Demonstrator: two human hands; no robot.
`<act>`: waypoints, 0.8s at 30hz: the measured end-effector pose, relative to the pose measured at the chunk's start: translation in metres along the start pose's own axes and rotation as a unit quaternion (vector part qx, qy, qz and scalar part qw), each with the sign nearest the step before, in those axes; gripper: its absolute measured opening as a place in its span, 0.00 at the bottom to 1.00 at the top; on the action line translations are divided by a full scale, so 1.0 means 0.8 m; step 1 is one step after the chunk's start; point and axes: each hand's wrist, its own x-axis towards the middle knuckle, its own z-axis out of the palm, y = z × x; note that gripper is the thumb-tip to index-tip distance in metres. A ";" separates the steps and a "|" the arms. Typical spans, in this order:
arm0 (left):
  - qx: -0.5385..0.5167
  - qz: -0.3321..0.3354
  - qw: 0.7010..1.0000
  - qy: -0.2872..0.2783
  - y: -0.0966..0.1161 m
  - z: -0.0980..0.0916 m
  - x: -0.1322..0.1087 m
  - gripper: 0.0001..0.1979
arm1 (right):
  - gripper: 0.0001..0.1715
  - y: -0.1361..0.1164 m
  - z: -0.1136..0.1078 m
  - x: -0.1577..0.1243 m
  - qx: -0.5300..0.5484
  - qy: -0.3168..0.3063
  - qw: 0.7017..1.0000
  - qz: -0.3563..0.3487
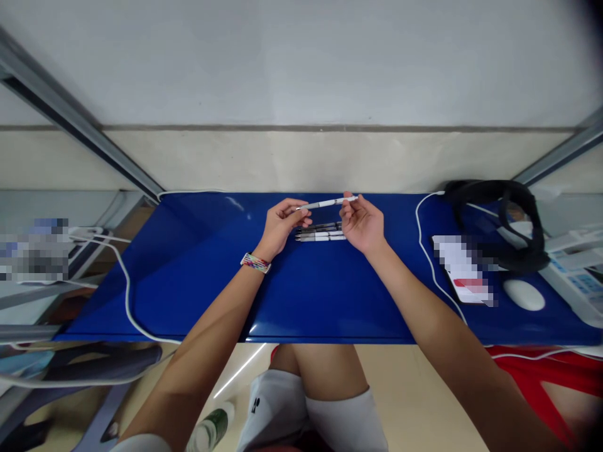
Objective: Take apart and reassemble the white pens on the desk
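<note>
A white and grey pen (326, 203) is held level above the blue table (330, 295), one end in each hand. My left hand (285, 221) pinches its grey tip end between thumb and fingers. At the other end, my right hand (362, 221) has its fingers closed around the white end, palm turned up. Beneath the held pen, several more pens (321, 236) lie side by side on the table, white ones nearer me and darker ones behind. My right hand hides their right ends.
At right on the table are a phone (464, 270), a white mouse (524, 294), a black padded headband (499, 220) and a white cable (421, 232). Another white cable (128, 292) crosses the left side. A wall (301, 157) stands behind the table.
</note>
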 end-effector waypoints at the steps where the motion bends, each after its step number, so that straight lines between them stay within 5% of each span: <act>1: 0.002 -0.001 1.000 -0.001 0.000 0.000 0.000 0.18 | 0.12 0.000 0.000 0.000 -0.004 -0.001 1.000 -0.003; 24: 0.009 -0.001 1.000 -0.001 0.001 0.001 -0.001 0.19 | 0.07 0.000 0.006 -0.002 0.000 0.000 1.000 -0.001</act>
